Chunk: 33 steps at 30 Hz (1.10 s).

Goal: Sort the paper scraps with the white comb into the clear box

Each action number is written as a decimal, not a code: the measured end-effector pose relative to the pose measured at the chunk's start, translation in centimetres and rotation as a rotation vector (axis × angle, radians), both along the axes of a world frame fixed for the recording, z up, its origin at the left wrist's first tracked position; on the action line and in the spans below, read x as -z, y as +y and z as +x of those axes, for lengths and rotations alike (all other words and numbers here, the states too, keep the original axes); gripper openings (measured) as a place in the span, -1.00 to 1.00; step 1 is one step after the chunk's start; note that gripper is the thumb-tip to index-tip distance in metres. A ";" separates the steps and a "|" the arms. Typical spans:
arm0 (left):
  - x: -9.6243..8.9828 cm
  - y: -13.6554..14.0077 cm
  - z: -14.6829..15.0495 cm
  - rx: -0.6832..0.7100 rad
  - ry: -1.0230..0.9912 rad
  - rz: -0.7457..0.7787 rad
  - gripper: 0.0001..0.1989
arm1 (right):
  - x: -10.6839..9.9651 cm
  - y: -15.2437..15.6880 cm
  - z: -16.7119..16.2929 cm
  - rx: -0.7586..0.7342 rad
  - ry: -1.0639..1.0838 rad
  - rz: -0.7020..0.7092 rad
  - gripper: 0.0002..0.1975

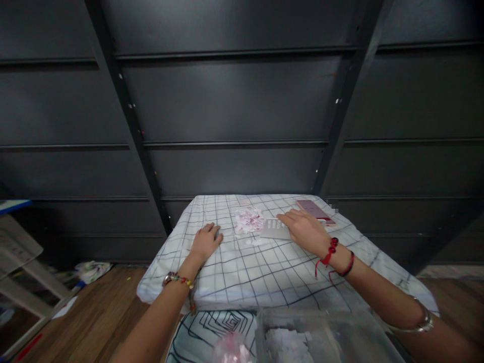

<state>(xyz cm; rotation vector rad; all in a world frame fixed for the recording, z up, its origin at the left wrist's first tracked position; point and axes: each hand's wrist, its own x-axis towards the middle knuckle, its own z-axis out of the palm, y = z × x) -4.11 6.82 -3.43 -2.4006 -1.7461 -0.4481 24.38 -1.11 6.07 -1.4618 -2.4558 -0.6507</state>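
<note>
My left hand (205, 242) lies on the white checked cloth (234, 275) with its fingers stretched out, and nothing shows clearly in its grasp. My right hand (308, 231) grips a flat white piece with a row of slots (273, 229) from above. Most of that piece's right part is hidden beneath the hand. Just left of the piece, touching or very near its edge, is a small heap of white and pink paper-like scraps (248, 220). Behind my right hand lies a pink phone (314, 210), partly covered by the fingers.
Close to me stands a clear plastic box (328, 317) with white paper-like pieces (289, 345) inside. A pinkish clear bag (231, 348) is beside it on a patterned cloth (212, 333). Dark panels (230, 101) rise behind the table; a pale frame (22, 257) stands left.
</note>
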 end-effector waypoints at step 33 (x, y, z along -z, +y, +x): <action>-0.4 -0.4 0.3 -0.016 -0.038 -0.019 -0.67 | 1.5 -0.1 1.2 -0.196 0.093 0.000 -0.62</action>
